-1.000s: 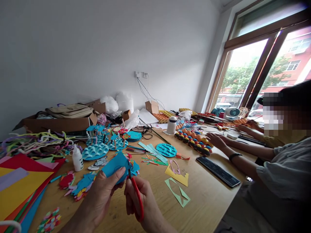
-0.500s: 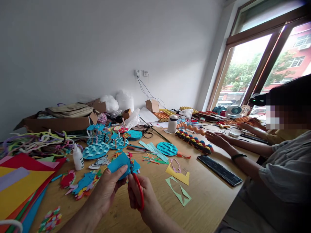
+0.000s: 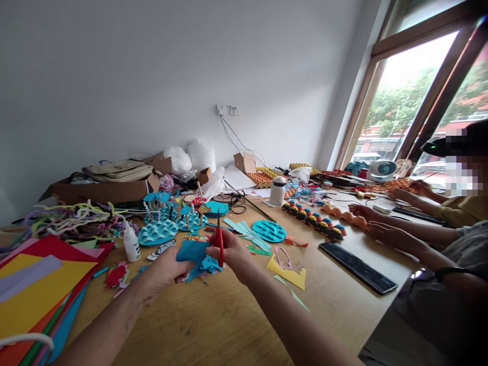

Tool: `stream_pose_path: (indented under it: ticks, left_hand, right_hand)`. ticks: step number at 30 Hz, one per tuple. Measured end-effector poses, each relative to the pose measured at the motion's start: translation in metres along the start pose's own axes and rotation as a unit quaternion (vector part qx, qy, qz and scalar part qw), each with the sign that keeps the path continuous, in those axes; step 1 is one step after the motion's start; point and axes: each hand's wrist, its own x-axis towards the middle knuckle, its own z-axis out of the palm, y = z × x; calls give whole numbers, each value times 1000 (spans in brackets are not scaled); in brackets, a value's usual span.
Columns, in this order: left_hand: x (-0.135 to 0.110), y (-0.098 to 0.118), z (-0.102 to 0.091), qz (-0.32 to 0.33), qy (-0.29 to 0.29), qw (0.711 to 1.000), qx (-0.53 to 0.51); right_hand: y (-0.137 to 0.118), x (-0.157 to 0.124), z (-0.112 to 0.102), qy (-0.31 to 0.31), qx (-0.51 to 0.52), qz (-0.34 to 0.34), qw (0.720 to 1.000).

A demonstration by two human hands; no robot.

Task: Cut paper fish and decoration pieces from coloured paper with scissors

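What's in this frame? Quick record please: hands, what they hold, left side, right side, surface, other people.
Left hand: gripping blue paper
Right hand: holding red-handled scissors, blades pointing up and away; contact with the paper unclear
Left side: white glue bottle, upright; stacked colored sheets
Right side: yellow paper scrap, lying flat
Surface: wooden table
Other people: co-worker's hands near an orange egg-carton strip
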Motion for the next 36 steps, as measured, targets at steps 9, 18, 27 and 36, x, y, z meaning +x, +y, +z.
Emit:
stream_pose_path:
  ticks: [9,18,27,36]
  left_hand:
    - [-3,-5,-14,43,81,983,-156]
    - [2,-14,-2,47,121,987,-100]
    - [2,-10,-24,55,163,964,-200]
    - [-2,-4,-20,46,131,959,-249]
  right_hand:
    - [12,22,20,43,72,26,996]
    - [18,12,39,57,130,27,990]
    - [14,-14,37,-75,-94,71,990]
    - [16,-22,46,-82,-141,82,983]
